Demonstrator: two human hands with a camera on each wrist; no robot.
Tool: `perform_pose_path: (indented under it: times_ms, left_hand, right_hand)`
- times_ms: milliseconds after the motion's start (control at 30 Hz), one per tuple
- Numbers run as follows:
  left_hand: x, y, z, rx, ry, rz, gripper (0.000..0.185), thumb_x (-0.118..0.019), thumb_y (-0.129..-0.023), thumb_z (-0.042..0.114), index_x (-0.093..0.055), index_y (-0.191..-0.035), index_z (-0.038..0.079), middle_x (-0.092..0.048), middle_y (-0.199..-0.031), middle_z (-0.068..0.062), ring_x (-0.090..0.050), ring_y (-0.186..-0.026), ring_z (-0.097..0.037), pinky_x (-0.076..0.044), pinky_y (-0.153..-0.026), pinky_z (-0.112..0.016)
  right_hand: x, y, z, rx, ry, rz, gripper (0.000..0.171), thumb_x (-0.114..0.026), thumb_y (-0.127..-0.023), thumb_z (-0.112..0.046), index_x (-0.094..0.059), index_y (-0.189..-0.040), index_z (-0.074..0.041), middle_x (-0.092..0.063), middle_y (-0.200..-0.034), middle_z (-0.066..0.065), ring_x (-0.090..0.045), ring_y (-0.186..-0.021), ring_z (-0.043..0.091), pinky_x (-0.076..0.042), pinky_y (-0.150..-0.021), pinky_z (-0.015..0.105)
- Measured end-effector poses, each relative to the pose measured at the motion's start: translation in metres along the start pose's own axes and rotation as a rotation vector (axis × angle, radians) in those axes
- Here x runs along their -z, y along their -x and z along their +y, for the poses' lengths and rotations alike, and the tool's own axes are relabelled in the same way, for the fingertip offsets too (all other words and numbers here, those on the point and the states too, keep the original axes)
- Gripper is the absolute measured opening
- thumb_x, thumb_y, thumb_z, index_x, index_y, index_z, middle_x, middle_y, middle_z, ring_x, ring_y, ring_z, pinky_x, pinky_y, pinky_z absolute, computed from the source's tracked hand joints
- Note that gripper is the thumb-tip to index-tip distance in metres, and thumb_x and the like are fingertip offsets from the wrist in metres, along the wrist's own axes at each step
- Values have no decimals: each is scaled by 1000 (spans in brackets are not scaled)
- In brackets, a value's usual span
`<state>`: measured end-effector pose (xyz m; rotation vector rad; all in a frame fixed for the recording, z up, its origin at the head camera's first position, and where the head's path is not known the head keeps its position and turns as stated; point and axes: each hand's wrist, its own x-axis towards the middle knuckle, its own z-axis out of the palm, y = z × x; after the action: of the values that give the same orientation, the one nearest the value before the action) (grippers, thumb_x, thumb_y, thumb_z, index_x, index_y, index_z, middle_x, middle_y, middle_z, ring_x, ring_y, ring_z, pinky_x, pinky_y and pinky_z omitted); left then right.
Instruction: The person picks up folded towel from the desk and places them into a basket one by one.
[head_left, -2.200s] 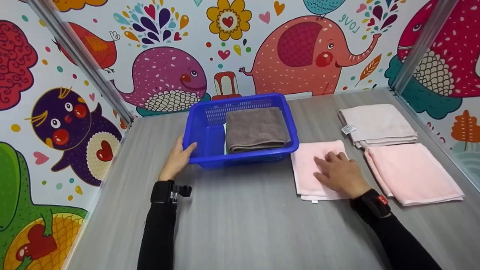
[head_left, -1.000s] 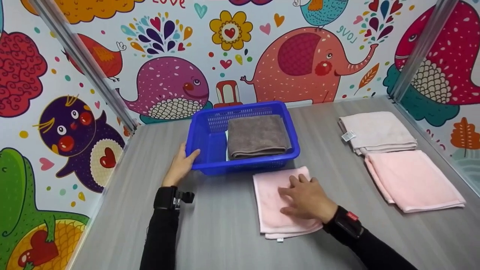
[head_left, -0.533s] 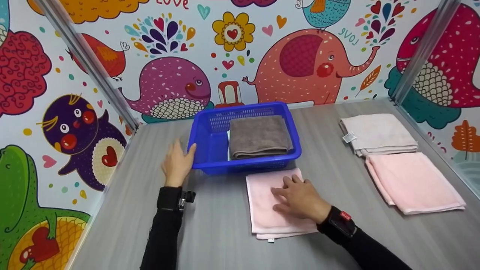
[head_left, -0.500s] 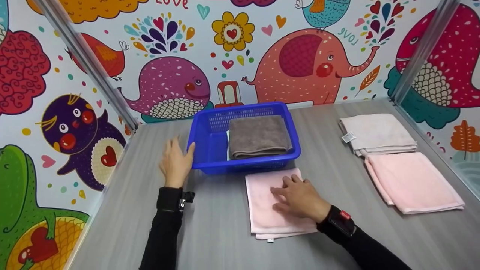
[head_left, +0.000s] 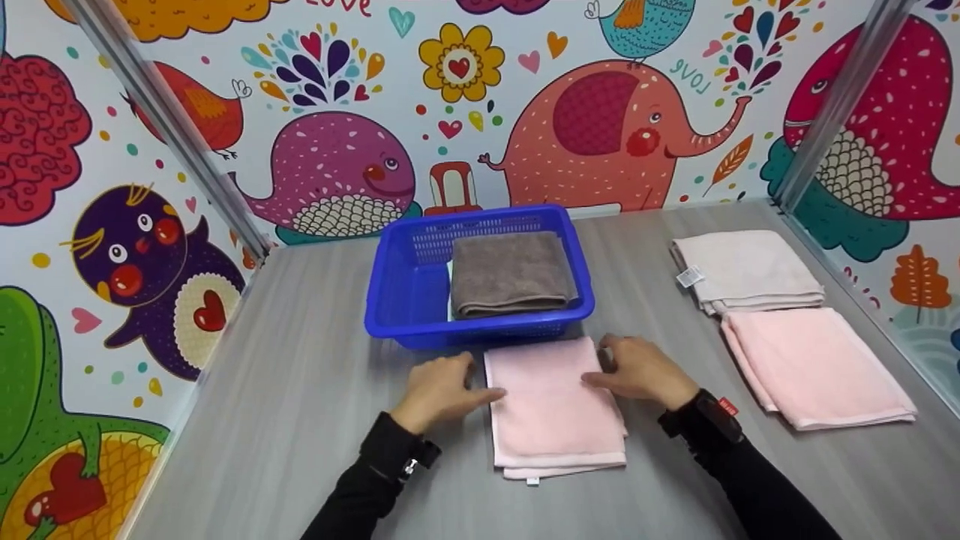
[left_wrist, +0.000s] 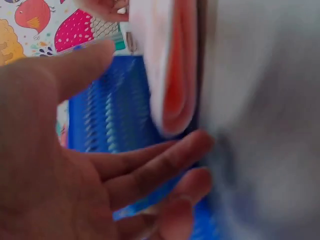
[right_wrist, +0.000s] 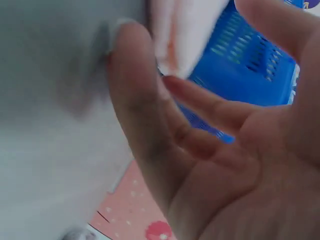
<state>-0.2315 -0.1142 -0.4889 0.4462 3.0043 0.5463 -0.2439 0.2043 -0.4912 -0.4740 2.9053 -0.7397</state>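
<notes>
A folded pink towel (head_left: pixel 551 409) lies on the grey table just in front of a blue basket (head_left: pixel 394 300). In the basket lies a folded brown towel (head_left: pixel 510 274). My left hand (head_left: pixel 450 384) sits at the pink towel's left edge, its thumb touching the side. My right hand (head_left: pixel 630 367) is at the right edge, thumb on the cloth and fingers by the far corner. In the left wrist view the spread fingers (left_wrist: pixel 165 160) frame the towel's fold (left_wrist: pixel 170 65). The right wrist view shows parted fingers (right_wrist: pixel 135 100) beside the towel's corner (right_wrist: pixel 185 30).
Two more folded towels lie at the right: a pale one (head_left: pixel 746 270) at the back and a pink one (head_left: pixel 814 367) nearer me. Patterned walls with metal posts (head_left: pixel 161 124) close in the table on three sides.
My right hand slid the pink towel left, in front of the basket. My left hand let go of the basket's corner and came to the towel's left edge; the right shifted to its right edge.
</notes>
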Motion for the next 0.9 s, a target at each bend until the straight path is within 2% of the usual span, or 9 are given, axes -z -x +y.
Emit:
perform_pose_path:
  times_ms: [133, 233, 333, 433, 567, 700, 733, 800, 900]
  left_hand:
    - [-24, -3, 11, -53, 175, -28, 91, -87, -75, 53, -56, -134, -8, -63, -128, -29, -63, -118, -46, -50, -101, -60]
    - [-35, -4, 19, -101, 308, -3, 91, -94, -70, 34, -50, -136, -10, -57, -129, -31, -60, -118, -46, -49, -104, -58]
    - [-39, -3, 24, -130, 376, 22, 82, -94, -69, 20, -48, -133, -3, -54, -123, -23, -60, -110, -38, -53, -99, -55]
    - [-40, -1, 25, -160, 415, 7, 85, -90, -71, 13, -42, -139, -4, -48, -132, -28, -58, -118, -40, -53, -103, -54]
    - [-39, 0, 26, -164, 446, -43, 98, -83, -76, 9, -28, -152, -14, -30, -153, -44, -38, -143, -54, -38, -117, -58]
    - [-39, 1, 27, -158, 463, -81, 102, -78, -78, 6, -18, -156, -17, -16, -158, -48, -20, -151, -57, -27, -123, -59]
    - [-38, 1, 27, -166, 465, -81, 101, -77, -77, 5, -19, -157, -16, -17, -158, -48, -20, -151, -57, -26, -123, -59]
    - [-37, 1, 29, -190, 466, -73, 98, -76, -74, 2, -24, -155, -13, -28, -155, -43, -35, -146, -53, -35, -120, -54]
    - [-29, 5, 33, -246, 450, -45, 89, -74, -67, -1, -38, -148, -4, -45, -138, -22, -55, -120, -34, -52, -104, -40]
  right_hand:
    - [-12, 0, -8, -17, 43, -42, 90, -88, -78, -44, -51, -135, 17, -67, -115, 35, -67, -105, 48, -56, -93, 59]
    - [-18, -2, -12, -9, 34, -79, 105, -91, -74, -40, -39, -144, 18, -59, -129, 41, -62, -116, 54, -52, -101, 61]
    - [-20, -2, -13, -21, 1, -86, 107, -92, -74, -36, -35, -148, 17, -56, -135, 42, -60, -120, 54, -50, -103, 61]
    - [-20, -2, -12, -31, -35, -112, 109, -90, -76, -34, -30, -151, 17, -52, -139, 43, -57, -125, 55, -47, -107, 62]
    - [-21, -1, -12, -13, -104, -126, 105, -87, -79, -29, -28, -153, 17, -49, -143, 42, -54, -130, 54, -44, -111, 61]
    - [-22, -2, -12, 46, -175, -130, 98, -85, -80, -19, -29, -152, 19, -48, -144, 43, -52, -133, 53, -41, -113, 61]
    - [-23, -1, -12, 53, -186, -133, 97, -84, -80, -17, -29, -151, 19, -48, -143, 44, -52, -133, 53, -41, -113, 61]
    - [-23, -1, -13, 61, -202, -143, 94, -85, -80, -14, -30, -151, 18, -49, -141, 44, -53, -132, 53, -42, -112, 62]
    - [-18, 1, -17, 71, -209, -157, 91, -86, -80, -13, -34, -150, 16, -52, -140, 42, -55, -130, 52, -43, -111, 62]
